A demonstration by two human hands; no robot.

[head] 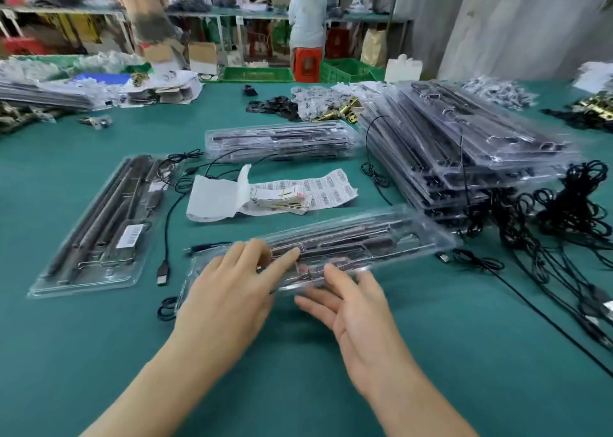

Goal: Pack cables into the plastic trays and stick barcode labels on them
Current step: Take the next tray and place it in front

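A clear plastic tray (381, 237) with dark parts inside lies slanted on the green table in front of me. My left hand (232, 284) rests flat on the tray's near left end, fingers spread. My right hand (351, 307) is at the tray's near edge, fingers apart, tips touching or just under it. A labelled tray (99, 224) lies to the left with a barcode label (130, 235) on it. A black USB cable (165, 264) runs beside it. Barcode label sheets (318, 189) lie behind the tray.
A tall stack of filled trays (464, 151) stands at the right, a smaller stack (282, 141) in the middle back. A tangle of black cables (564, 214) lies at the far right. A person stands at a far bench (306, 18).
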